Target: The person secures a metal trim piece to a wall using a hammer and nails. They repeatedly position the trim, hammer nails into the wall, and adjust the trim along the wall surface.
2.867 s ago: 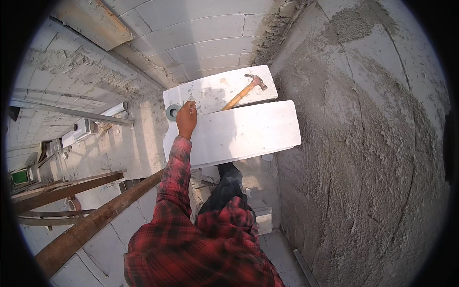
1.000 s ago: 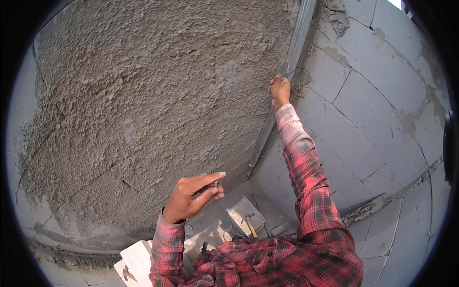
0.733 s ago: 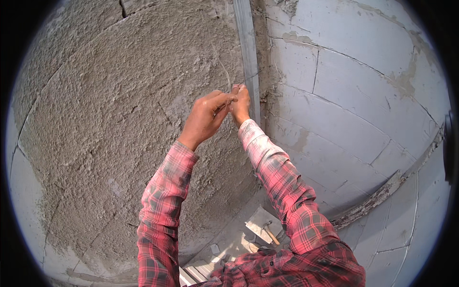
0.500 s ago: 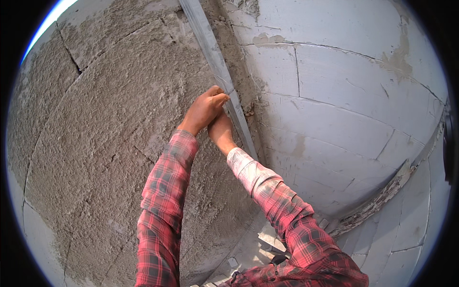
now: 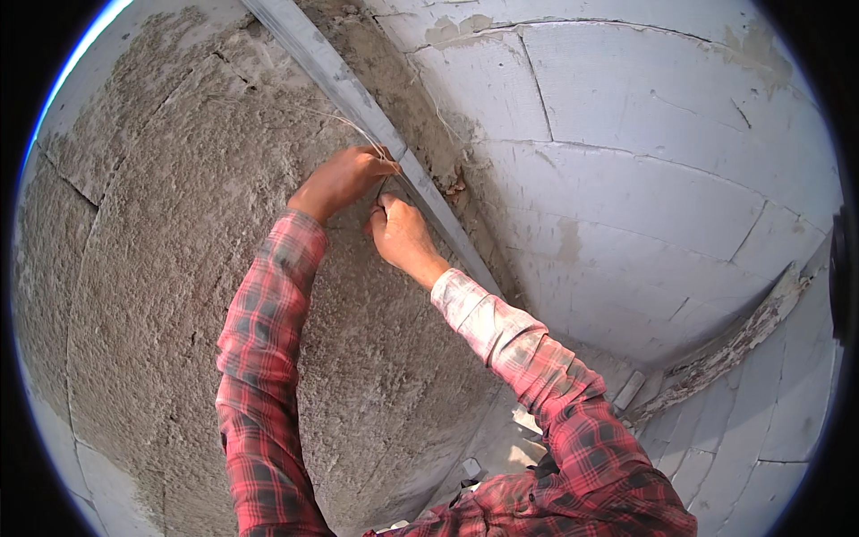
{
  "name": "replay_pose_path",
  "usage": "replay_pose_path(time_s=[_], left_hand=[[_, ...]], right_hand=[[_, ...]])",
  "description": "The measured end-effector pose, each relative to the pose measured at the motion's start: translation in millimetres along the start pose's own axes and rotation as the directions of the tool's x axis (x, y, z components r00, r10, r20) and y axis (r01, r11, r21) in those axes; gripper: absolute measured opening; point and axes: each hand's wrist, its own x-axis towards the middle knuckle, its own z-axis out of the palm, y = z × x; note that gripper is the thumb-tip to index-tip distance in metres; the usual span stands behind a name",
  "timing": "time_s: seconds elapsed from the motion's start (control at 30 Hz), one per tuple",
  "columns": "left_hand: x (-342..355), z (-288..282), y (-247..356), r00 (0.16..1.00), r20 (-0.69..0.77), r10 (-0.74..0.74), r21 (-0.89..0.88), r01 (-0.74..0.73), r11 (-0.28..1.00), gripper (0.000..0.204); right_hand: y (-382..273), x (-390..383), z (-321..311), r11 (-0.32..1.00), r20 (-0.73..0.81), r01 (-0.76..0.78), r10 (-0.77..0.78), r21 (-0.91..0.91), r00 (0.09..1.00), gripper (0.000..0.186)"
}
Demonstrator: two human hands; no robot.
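A long grey metal straightedge [image 5: 335,76] runs diagonally along the corner between a rough mortared wall and a block wall. My left hand [image 5: 340,182] is at the bar's left edge, fingers pinched on a thin pale string [image 5: 360,132]. Loose strands of it arc up and left from my fingertips across the mortar. Just below and to the right, my right hand [image 5: 407,237] is closed in a pinch. A short thin line spans the small gap between the two hands. What sits inside my right fingers is too small to make out.
Rough grey mortar [image 5: 197,259] covers the left wall. Pale blocks [image 5: 626,107] with visible joints form the right wall. A ragged ledge of debris [image 5: 729,353] runs along the lower right, and small block pieces [image 5: 629,390] lie near its lower end.
My hands, overlapping earlier, have come apart, the left one moving up and left. Loose string strands now show above my left fingers. The whole view has shifted and tilted.
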Motion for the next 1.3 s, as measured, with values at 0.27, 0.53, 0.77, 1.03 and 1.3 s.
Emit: replay_pose_path(time_s=[0.27,0.53,0.77,1.03,1.3], left_hand=[[-0.7,1.1,-3.3,0.998,0.054,0.027,0.05,-0.029,0.998,0.028],[-3.9,-0.4,7.9,0.997,0.063,-0.047,0.107,0.04,0.993,0.031],[1.0,2.2,1.5,0.997,0.056,-0.055,-0.017,0.056,0.998,0.02],[-0.1,4.8,6.0,0.99,-0.049,-0.129,-0.048,0.127,0.991,0.014],[-1.7,6.3,5.9,0.997,-0.063,-0.042,0.035,0.044,0.998,0.016]], right_hand=[[-11.7,0.4,-20.4,0.963,0.001,0.034,-0.035,-0.267,0.999,0.024],[-23.1,18.5,-61.6,0.848,0.189,0.213,-0.136,-0.485,0.973,0.032],[-10.7,48.9,-82.4,0.819,0.197,0.462,-0.418,-0.341,0.887,0.019],[-12.9,40.5,-76.5,0.675,0.229,0.494,-0.446,-0.549,0.865,0.019],[-14.3,24.2,-45.8,0.535,0.23,0.515,-0.51,-0.67,0.829,0.018]])
